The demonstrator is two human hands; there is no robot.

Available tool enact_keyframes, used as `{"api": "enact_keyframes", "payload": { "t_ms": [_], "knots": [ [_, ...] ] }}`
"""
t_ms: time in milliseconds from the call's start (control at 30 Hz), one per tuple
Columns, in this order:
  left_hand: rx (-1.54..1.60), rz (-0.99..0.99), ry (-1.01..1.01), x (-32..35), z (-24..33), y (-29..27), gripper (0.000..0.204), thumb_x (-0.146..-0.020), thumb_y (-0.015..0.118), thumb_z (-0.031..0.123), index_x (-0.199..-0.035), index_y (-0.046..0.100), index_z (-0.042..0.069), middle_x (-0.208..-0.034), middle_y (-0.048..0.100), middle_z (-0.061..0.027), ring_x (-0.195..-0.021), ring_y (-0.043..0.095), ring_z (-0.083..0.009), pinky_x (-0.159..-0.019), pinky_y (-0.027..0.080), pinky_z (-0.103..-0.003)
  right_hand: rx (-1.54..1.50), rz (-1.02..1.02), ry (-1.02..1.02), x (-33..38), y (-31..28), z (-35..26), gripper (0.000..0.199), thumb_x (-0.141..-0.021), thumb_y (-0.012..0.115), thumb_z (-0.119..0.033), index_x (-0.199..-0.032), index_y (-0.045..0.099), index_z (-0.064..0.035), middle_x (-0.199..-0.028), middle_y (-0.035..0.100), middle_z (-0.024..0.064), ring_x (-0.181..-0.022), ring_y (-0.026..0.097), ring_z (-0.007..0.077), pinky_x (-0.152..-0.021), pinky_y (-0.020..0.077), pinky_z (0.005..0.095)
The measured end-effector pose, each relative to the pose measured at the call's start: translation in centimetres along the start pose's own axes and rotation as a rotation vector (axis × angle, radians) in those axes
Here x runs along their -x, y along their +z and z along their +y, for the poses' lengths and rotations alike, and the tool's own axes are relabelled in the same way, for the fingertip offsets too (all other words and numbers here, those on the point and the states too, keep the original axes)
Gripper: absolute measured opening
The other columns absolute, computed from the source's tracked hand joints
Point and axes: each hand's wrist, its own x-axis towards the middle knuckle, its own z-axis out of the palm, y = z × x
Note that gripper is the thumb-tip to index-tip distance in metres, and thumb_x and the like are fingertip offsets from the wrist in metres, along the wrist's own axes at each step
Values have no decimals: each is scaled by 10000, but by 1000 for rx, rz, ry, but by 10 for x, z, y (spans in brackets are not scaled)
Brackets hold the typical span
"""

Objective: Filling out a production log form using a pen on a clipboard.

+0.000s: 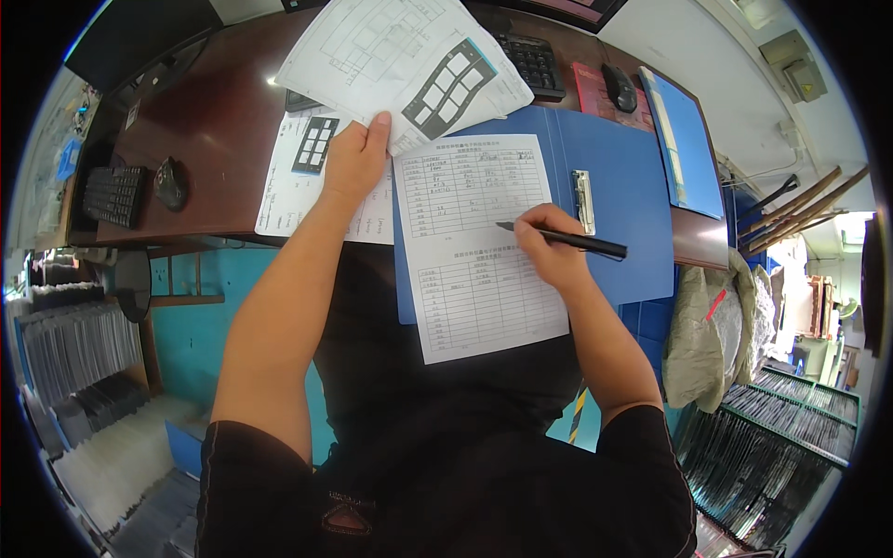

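Note:
My left hand (358, 160) pinches the lower edge of a drawing sheet (377, 56) between thumb and fingers, raised at the far side of the desk. Line drawings and a dark panel with white windows are printed on it. In my right hand (556, 251) is a black pen (586, 243), its tip at or just above a printed form (484, 302). Whether it touches the paper I cannot tell. Handwriting fills part of the form's upper table. Beneath the form lies an open blue folder (623, 200) with a metal clip (584, 201). Another printed sheet (286, 181) lies under my left forearm.
On the dark wooden desk (219, 116) stand a keyboard (114, 195) and mouse (170, 182) at left. At the back right are another keyboard (535, 67), a mouse (619, 86) on a red item and a blue binder (688, 149). Racks of thin panels (79, 344) flank the floor.

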Motion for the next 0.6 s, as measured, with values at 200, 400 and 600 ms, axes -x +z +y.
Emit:
{"api": "enact_keyframes", "payload": {
  "t_ms": [200, 400, 600],
  "knots": [
    [215, 10, -38, 2, 0, -2, 562, -1008, 583, 442, -819, 676, -78, -684, 692, -146, -643, 664, -176, -633, 523, -311, -17, -48, 82, -27, 6, -10, 102, -880, 716, -89, -891, 678, 5, -773, 662, 40, -696, 577, 83, -629, 470, 252],
    [123, -36, -48, 1, 1, -4, 561, -1008, 577, 439, -788, 683, -66, -672, 692, -145, -618, 662, -189, -625, 519, -317, -7, -70, -16, -37, 27, -30, 127, -876, 734, -113, -917, 689, -1, -806, 673, 45, -702, 585, 86, -635, 479, 249],
    [64, -10, -59, 2, 5, -5, 571, -1008, 566, 450, -771, 682, -56, -646, 683, -142, -602, 663, -209, -614, 512, -331, 14, -125, 41, -45, 60, -28, 153, -852, 752, -137, -936, 715, -14, -830, 686, 52, -733, 623, 104, -649, 501, 252]
  ]
}}
